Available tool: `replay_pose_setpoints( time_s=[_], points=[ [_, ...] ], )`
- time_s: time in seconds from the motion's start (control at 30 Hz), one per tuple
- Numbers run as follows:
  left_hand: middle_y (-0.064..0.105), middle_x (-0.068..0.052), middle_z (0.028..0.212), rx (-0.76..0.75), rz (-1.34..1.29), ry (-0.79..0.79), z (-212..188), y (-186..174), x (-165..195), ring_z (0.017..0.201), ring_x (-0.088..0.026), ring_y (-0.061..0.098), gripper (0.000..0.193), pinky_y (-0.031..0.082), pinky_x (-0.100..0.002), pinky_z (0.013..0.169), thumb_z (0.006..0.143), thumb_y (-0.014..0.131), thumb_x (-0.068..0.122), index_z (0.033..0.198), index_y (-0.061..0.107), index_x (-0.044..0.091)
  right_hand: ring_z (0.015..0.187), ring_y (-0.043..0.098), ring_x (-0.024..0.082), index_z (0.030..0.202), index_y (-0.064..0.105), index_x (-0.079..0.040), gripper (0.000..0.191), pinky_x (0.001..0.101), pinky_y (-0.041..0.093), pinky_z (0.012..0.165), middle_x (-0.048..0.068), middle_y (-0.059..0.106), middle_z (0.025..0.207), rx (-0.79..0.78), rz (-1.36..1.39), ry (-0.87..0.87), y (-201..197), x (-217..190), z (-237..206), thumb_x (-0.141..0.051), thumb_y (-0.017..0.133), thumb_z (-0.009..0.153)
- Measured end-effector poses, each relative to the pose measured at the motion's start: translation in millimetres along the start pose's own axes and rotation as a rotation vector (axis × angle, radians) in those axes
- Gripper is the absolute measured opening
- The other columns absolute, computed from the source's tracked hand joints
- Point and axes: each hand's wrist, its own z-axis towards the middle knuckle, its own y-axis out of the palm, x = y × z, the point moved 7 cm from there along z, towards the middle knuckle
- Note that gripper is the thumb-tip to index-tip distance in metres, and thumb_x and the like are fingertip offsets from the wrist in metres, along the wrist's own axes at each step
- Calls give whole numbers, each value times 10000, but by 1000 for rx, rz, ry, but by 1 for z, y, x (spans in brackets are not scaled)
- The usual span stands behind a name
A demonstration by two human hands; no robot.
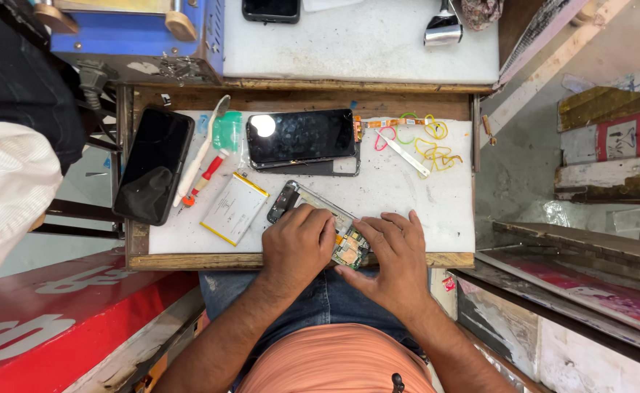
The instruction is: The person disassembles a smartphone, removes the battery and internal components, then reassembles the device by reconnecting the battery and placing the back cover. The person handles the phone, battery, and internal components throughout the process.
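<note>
**Opened phone pinned under both hands**

An opened phone (312, 218) is held flat on the white mat (422, 196) at lower centre of the table (298, 260). It is covered by the left hand (299, 244), fingers curled upon it. Its circuit board is pressed by the right hand (398, 251), fingers spread. A battery (234, 208) lies just left.

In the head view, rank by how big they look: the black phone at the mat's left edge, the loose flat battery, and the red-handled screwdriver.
1. black phone, clearly largest.
2. flat battery.
3. red-handled screwdriver, slimmest, smallest in area.
</note>
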Motion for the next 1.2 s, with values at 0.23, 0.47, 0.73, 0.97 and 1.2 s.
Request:
replay_pose_setpoints(
  time_s=[0.23,0.47,0.73,0.97,1.2],
  points=[
    [656,-39,787,17,-3,15,-1,-2,3,707,-222,683,102,545,-350,570,829,788,102,854,691,80,1241,534,296,1263,653,-126,734,635,257,1179,52,639,1285,24,19,-17,2,0,-3,-457,909,660],
    [647,-34,758,5,-5,19,-3,2,2,678,-216,675,108,534,-351,553,827,797,105,833,691,85,1223,552,284,1128,672,-117,637,633,253,1191,52,657,1274,33,23,2,5,4,-6,-430,924,634],
    [648,-35,770,36,-12,58,-2,-1,4,692,-218,679,109,534,-349,560,821,794,100,843,688,87,1215,554,292,1067,667,-115,600,633,263,1180,64,655,1263,62,37,-21,5,4,-5,-431,931,631],
    [648,-34,769,44,-23,72,-1,1,5,685,-213,679,106,536,-345,561,818,793,94,845,691,84,1209,546,292,1044,661,-113,597,639,258,1178,67,657,1253,65,20,-25,7,6,-5,-442,933,626],
    [656,-26,764,39,-45,102,0,-2,5,677,-206,685,100,534,-336,544,807,791,89,849,699,86,1211,553,292,1040,663,-112,591,625,268,1176,66,660,1254,86,31,-31,6,5,-5,-444,932,631]
  ],
)
